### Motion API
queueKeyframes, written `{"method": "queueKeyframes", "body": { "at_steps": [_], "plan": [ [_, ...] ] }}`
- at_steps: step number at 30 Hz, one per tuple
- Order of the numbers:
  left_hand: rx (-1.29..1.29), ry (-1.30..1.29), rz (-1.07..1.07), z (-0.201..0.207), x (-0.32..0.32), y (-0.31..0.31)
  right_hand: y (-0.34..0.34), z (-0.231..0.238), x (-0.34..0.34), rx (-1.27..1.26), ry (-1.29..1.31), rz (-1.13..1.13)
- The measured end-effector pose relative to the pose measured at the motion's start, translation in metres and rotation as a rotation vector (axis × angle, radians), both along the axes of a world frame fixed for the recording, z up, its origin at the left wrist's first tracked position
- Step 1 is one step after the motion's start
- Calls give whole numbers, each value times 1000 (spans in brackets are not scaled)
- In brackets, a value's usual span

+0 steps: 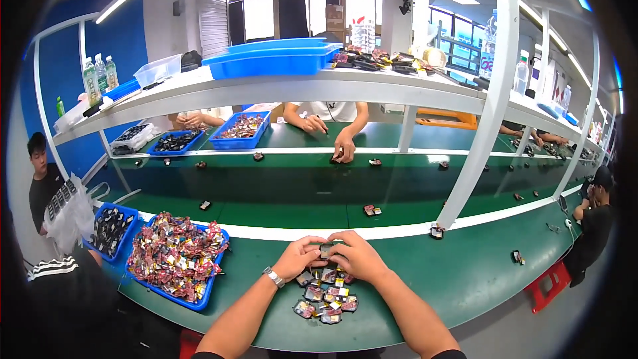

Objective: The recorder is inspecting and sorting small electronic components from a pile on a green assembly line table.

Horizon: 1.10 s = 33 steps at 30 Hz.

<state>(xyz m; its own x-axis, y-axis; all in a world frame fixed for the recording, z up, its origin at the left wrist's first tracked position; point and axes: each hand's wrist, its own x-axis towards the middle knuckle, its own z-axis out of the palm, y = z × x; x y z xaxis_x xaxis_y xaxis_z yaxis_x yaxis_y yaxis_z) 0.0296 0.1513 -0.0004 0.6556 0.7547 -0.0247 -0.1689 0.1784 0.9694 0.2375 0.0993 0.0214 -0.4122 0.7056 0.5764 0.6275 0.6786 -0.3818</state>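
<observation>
Here at the smooth green workbench [478, 279], the worker's forearms slant inward, the left hand [299, 258] and right hand [359, 257] curled toward each other, fingertips pinching a small, squarish, dark-rimmed electronic module [325, 250] between them. It's held just beyond a loose heap of similar modules [329, 297]. Leftward, a rectangular blue plastic bin [197, 305] brims with jumbled reddish circuit parts [174, 256].
</observation>
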Motion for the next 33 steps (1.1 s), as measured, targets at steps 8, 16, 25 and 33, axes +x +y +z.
{"method": "queueKeyframes", "body": {
  "at_steps": [8, 16, 25, 33],
  "plan": [
    [3, -7, -28, -4, -1, 2, 2, -4, -5, -39, 22, 13],
    [16, -77, -108, -6, -4, 3, 1, -6, -8, -128, 120, -45],
    [49, 1, -25, -4, 1, 0, 1, -10, -8, -152, 95, -21],
    [55, 0, -1, -10, 0, 2, 4, -18, -7, -208, 232, -6]
  ]
}}
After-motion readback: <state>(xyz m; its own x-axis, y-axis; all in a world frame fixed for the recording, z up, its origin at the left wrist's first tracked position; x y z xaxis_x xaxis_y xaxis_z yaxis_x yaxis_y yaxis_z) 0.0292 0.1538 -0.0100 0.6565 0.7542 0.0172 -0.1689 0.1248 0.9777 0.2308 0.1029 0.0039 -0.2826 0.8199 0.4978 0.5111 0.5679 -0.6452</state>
